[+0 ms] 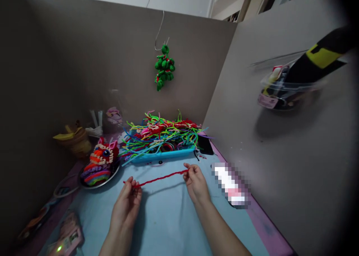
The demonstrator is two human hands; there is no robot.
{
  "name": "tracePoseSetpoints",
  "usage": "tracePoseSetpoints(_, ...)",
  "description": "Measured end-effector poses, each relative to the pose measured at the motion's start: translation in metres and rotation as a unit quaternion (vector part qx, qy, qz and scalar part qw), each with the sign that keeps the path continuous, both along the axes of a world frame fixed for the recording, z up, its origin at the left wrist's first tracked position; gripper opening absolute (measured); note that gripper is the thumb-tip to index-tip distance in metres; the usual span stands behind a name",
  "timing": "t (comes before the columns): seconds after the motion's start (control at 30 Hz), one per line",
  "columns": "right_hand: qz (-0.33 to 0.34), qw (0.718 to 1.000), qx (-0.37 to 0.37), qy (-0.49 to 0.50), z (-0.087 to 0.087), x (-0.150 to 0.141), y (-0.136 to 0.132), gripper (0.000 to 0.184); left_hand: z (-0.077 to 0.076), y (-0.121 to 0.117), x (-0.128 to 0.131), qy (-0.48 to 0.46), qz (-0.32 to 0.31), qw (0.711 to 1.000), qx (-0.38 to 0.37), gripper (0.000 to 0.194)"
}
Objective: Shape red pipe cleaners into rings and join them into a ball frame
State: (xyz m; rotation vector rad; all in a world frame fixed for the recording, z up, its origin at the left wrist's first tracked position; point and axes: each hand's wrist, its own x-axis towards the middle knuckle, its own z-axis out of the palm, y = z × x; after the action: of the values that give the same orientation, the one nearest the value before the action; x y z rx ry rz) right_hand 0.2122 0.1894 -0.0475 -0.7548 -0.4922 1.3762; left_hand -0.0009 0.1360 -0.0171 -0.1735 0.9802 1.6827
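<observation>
Stretched between my two hands is a twisted red pipe cleaner [161, 178], held a little above the blue table cover. My left hand [127, 200] pinches its left end between thumb and fingers, and a short tip sticks out beyond them. At the right end, the fingertips of my right hand [195, 182] close on it. Just behind the hands lies a blue tray [162, 157] heaped with many-coloured pipe cleaners [168, 134]. To the left, a colourful figure made of fuzzy stems [102, 160] sits in a metal bowl [98, 185].
A green fuzzy ornament [165, 67] hangs from a wire hook on the back panel. A clear holder with tools [288, 88] is fixed to the right panel. A phone with a lit, pixelated screen [230, 185] lies at right, a dark phone [205, 145] behind it. A pink device [67, 237] sits front left.
</observation>
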Motion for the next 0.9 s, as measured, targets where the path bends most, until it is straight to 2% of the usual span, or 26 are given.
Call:
tracePoseSetpoints(0.1, -0.028, 0.999, -0.005, 0.026, -0.003, 0.002, 0.005, 0.027, 0.0, 0.001, 0.002, -0.007, -0.003, 1.0, -0.003, 0.023)
tracePoseSetpoints(0.17, -0.017, 0.999, -0.003, 0.034, -0.001, 0.002, 0.006, 0.027, 0.001, 0.0, 0.001, 0.033, -0.007, 0.999, -0.003, 0.019)
tracePoseSetpoints(0.23, 0.017, 0.999, 0.015, 0.025, 0.006, 0.001, 0.002, 0.026, 0.003, -0.004, 0.001, 0.164, 0.007, 0.986, 0.001, 0.016)
tracePoseSetpoints(0.27, 0.038, 0.999, 0.028, 0.014, 0.01, -0.001, -0.001, 0.025, 0.004, -0.008, 0.002, 0.263, 0.031, 0.964, 0.004, 0.025)
tracePoseSetpoints(0.3, 0.06, 0.997, 0.04, 0.0, 0.014, -0.003, -0.005, 0.024, 0.004, -0.013, 0.004, 0.376, 0.07, 0.924, 0.009, 0.04)
tracePoseSetpoints(0.33, 0.081, 0.995, 0.048, -0.015, 0.018, -0.006, -0.009, 0.023, 0.004, -0.019, 0.007, 0.488, 0.117, 0.865, 0.016, 0.054)
tracePoseSetpoints(0.37, 0.101, 0.993, 0.051, -0.029, 0.021, -0.009, -0.014, 0.022, 0.003, -0.024, 0.011, 0.584, 0.154, 0.796, 0.027, 0.062)
tracePoseSetpoints(0.4, 0.121, 0.991, 0.049, -0.04, 0.023, -0.013, -0.019, 0.022, 0.002, -0.029, 0.016, 0.659, 0.164, 0.733, 0.049, 0.059)
tracePoseSetpoints(0.43, 0.141, 0.988, 0.046, -0.046, 0.024, -0.017, -0.024, 0.023, -0.001, -0.033, 0.022, 0.716, 0.123, 0.682, 0.085, 0.048)
tracePoseSetpoints(0.47, 0.161, 0.985, 0.042, -0.049, 0.024, -0.02, -0.028, 0.024, -0.003, -0.035, 0.027, 0.761, 0.058, 0.635, 0.123, 0.036)
tracePoseSetpoints(0.5, 0.18, 0.982, 0.039, -0.05, 0.024, -0.023, -0.031, 0.025, -0.005, -0.037, 0.032, 0.796, -0.031, 0.587, 0.146, 0.033)
tracePoseSetpoints(0.53, 0.198, 0.978, 0.035, -0.05, 0.024, -0.026, -0.033, 0.025, -0.007, -0.036, 0.035, 0.816, -0.084, 0.551, 0.155, 0.032)
tracePoseSetpoints(0.57, 0.214, 0.975, 0.032, -0.048, 0.023, -0.028, -0.035, 0.026, -0.009, -0.035, 0.038, 0.825, -0.121, 0.531, 0.153, 0.032)
tracePoseSetpoints(0.63, 0.236, 0.97, 0.024, -0.042, 0.022, -0.031, -0.037, 0.026, -0.01, -0.032, 0.039, 0.824, -0.156, 0.524, 0.148, 0.029)
tracePoseSetpoints(0.7, 0.246, 0.968, 0.019, -0.035, 0.021, -0.033, -0.038, 0.026, -0.008, -0.03, 0.037, 0.809, -0.174, 0.542, 0.145, 0.023)
tracePoseSetpoints(0.77, 0.248, 0.968, 0.02, -0.028, 0.021, -0.033, -0.038, 0.026, -0.006, -0.029, 0.034, 0.799, -0.204, 0.548, 0.141, 0.018)
tracePoseSetpoints(0.9, 0.25, 0.964, 0.042, -0.073, 0.019, -0.031, -0.039, 0.023, -0.004, -0.03, 0.032, 0.804, -0.252, 0.52, 0.14, 0.021)
